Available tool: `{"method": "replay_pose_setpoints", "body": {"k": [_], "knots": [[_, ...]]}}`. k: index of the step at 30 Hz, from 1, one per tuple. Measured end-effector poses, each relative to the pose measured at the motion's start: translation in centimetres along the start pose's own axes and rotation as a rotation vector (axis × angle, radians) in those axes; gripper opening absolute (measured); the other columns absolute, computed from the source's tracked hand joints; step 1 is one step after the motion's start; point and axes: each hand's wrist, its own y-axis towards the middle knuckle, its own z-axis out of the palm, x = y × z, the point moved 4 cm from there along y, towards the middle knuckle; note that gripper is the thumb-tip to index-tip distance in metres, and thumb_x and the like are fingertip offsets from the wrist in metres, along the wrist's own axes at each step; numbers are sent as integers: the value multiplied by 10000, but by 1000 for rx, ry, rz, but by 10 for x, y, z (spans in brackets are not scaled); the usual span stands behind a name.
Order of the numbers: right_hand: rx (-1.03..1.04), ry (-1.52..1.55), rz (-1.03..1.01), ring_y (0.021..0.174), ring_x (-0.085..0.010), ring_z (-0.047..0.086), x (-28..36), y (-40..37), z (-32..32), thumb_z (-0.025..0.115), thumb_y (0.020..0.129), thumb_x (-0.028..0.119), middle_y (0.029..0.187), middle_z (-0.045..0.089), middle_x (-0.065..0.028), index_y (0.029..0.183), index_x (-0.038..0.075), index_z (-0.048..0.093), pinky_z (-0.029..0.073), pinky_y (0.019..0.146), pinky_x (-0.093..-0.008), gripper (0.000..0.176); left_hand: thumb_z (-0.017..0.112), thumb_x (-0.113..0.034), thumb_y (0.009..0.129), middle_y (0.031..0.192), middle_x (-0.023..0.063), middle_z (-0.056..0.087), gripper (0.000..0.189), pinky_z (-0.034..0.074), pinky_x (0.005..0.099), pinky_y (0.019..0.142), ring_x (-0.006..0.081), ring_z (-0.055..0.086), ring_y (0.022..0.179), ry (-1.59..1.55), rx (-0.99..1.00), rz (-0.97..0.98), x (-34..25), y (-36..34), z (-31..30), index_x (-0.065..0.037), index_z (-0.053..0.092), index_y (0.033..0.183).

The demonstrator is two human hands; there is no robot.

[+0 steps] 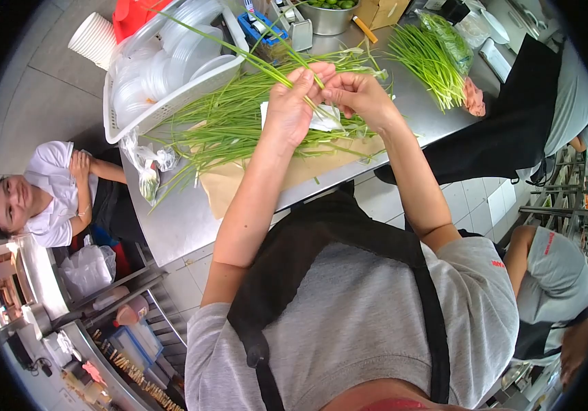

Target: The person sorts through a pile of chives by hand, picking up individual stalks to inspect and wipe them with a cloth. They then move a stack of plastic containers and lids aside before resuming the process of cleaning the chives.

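Observation:
My left hand (292, 99) is closed around a few long green onion stalks (256, 61), which stretch up and to the left. Close beside it, my right hand (361, 99) pinches at the lower end of a stalk, its fingertips nearly touching the left hand. Beneath both hands spreads a loose pile of green onions (225, 113) on brown paper (239, 185). A piece of white paper (324, 120) lies partly under the hands and stalks.
A white basket of clear plastic lids (114, 113) stands at the steel table's (170, 236) left end. A tidy green onion bundle (427, 65) lies to the right. A metal bowl of green fruit (328, 19) is behind. Another person (51, 195) leans at left; more people stand right.

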Motion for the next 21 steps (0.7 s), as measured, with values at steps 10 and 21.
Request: {"method": "replay_pose_setpoints", "body": {"k": [10, 21], "knots": [[-378, -515, -665, 575, -157, 551, 54, -12, 13, 598, 718, 45, 714, 574, -74, 866, 33, 605, 445, 538, -261, 149, 403, -148, 898, 802, 81, 608, 223, 470, 265, 614, 146, 601, 707, 473, -144, -26, 9, -10, 7, 18, 552, 907], [-210, -749, -684, 638, -264, 540, 68, -8, 17, 584, 699, 46, 706, 530, -102, 832, 62, 613, 425, 579, -350, 138, 408, -133, 877, 648, 74, 591, 218, 435, 277, 507, 142, 585, 543, 880, -117, 12, 9, -13, 10, 3, 564, 809]]}}
